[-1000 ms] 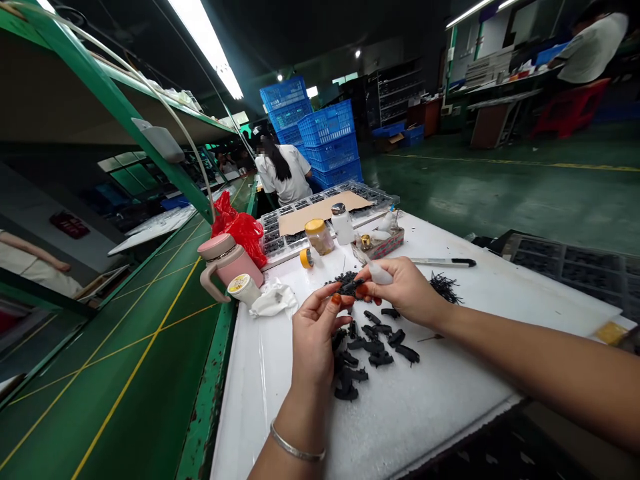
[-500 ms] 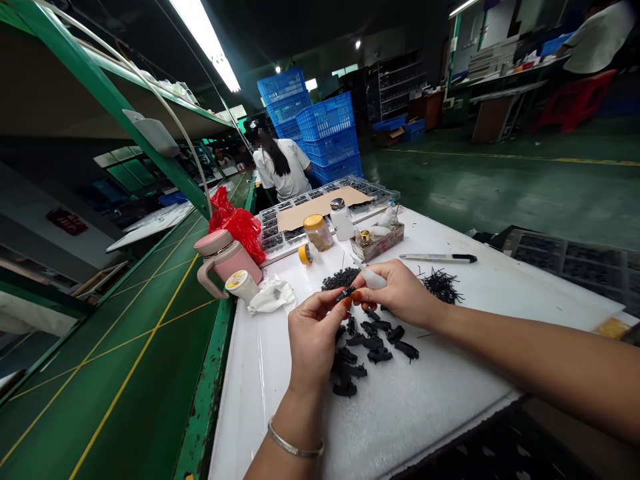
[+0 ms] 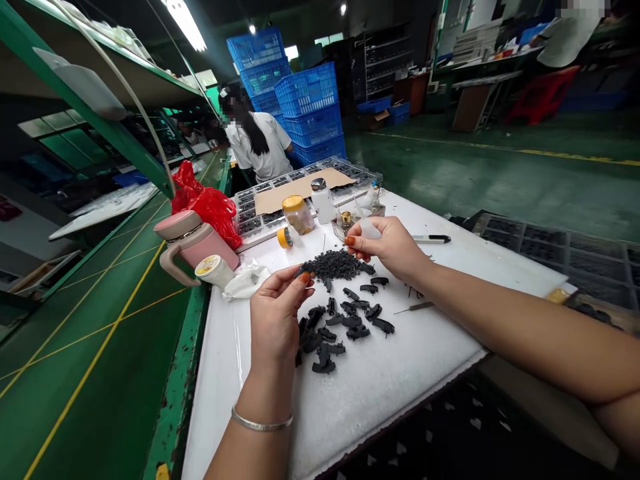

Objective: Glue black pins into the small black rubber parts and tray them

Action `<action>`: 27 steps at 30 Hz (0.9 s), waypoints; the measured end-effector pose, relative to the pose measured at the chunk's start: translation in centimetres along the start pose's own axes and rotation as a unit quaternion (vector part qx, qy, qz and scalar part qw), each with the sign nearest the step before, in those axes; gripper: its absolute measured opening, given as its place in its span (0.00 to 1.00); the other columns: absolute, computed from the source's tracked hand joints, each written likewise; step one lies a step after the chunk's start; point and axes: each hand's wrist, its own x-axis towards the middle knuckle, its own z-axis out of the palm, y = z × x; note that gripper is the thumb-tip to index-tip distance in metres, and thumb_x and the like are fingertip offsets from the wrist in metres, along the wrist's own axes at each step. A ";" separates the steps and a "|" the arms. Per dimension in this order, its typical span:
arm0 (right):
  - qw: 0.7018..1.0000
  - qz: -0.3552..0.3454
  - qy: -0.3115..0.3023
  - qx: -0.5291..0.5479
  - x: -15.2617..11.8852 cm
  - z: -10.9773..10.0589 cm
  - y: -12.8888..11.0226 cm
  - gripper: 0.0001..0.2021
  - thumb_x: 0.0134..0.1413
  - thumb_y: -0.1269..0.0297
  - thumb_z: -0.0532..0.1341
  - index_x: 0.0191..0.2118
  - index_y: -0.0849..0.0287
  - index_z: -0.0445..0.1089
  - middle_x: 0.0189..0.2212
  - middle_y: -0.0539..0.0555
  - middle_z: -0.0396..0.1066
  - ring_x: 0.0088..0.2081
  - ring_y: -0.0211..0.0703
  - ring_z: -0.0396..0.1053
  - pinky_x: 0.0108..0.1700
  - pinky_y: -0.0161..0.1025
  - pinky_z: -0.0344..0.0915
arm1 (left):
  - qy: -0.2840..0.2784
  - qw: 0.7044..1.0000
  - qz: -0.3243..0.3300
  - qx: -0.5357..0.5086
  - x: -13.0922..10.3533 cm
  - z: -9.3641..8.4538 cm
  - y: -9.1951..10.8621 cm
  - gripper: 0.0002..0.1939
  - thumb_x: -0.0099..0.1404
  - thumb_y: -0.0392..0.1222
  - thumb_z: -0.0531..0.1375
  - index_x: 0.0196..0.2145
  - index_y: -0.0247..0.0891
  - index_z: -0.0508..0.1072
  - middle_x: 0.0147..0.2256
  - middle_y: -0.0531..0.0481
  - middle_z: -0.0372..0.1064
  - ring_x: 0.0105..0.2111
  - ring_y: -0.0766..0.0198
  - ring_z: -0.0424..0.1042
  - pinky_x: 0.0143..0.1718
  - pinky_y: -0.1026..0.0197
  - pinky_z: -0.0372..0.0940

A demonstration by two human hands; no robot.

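My left hand (image 3: pixel 277 307) pinches a small black plastic part (image 3: pixel 306 268) between thumb and fingertips. In my right hand (image 3: pixel 393 247) is a small translucent white squeeze bottle (image 3: pixel 369 229), tilted, its tip near the box of bottles. The two hands are apart. Below them, several curved black parts (image 3: pixel 356 331) lie scattered on the white tabletop (image 3: pixel 400 373). A heap of tiny black pieces (image 3: pixel 337 265) sits just beyond, between my hands. A thin pointed tool (image 3: pixel 416 307) rests under my right forearm.
Further back stand a yellow-lidded jar (image 3: pixel 297 215), a white bottle with a metal cap (image 3: pixel 323 201), an orange tape roll (image 3: pixel 285 238) and a compartment tray (image 3: pixel 245 217) under cardboard. A pink mug (image 3: pixel 193 240) and red bag (image 3: pixel 205 207) are left. A co-worker (image 3: pixel 260 143) sits ahead.
My hands have separated: the right has drawn the squeeze bottle up and away from the black part, while the left has moved left with the part. The camera view has shifted.
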 end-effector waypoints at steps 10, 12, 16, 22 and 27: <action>0.955 -0.031 -0.102 -0.276 0.5 -0.5 0.3 0.15 0.45 0.59 0.64 0.23 0.61 0.59 0.19 0.45 0.57 0.22 0.31 0.55 0.25 0.31 0.50 | 0.077 0.992 0.029 -0.092 1.3 -1.7 1.4 0.16 0.45 0.30 0.70 0.33 0.32 0.74 0.31 0.47 0.73 0.28 0.68 0.72 0.27 0.72 0.69; 0.953 -0.025 -0.118 -0.279 0.5 -0.1 1.0 0.13 0.47 0.58 0.63 0.24 0.61 0.62 0.19 0.45 0.58 0.23 0.32 0.54 0.25 0.32 0.50 | 0.092 0.989 0.045 -0.109 1.4 -2.1 1.7 0.15 0.46 0.30 0.69 0.34 0.32 0.74 0.32 0.47 0.73 0.29 0.68 0.73 0.28 0.72 0.69; 0.948 -0.014 -0.136 -0.289 0.5 1.3 1.7 0.09 0.50 0.61 0.60 0.28 0.62 0.70 0.22 0.47 0.65 0.26 0.34 0.61 0.28 0.32 0.54 | 0.124 0.980 0.075 -0.138 1.6 -3.0 2.4 0.11 0.52 0.29 0.66 0.35 0.34 0.74 0.35 0.48 0.73 0.30 0.70 0.73 0.30 0.73 0.69; 0.881 0.005 -0.228 -0.414 2.4 5.6 1.6 0.07 0.48 0.67 0.60 0.33 0.58 0.75 0.31 0.50 0.75 0.34 0.39 0.69 0.34 0.31 0.59 | 0.190 0.960 0.119 -0.167 1.8 -4.6 3.7 0.06 0.59 0.29 0.61 0.34 0.36 0.75 0.38 0.49 0.73 0.33 0.72 0.73 0.31 0.74 0.69; 0.837 0.009 -0.249 -0.487 5.1 9.8 2.5 0.07 0.43 0.71 0.61 0.30 0.57 0.76 0.29 0.53 0.75 0.33 0.43 0.70 0.31 0.33 0.58 | 0.213 0.947 0.146 -0.189 1.9 -5.5 4.3 0.06 0.59 0.28 0.61 0.33 0.36 0.74 0.37 0.49 0.74 0.32 0.72 0.73 0.30 0.74 0.68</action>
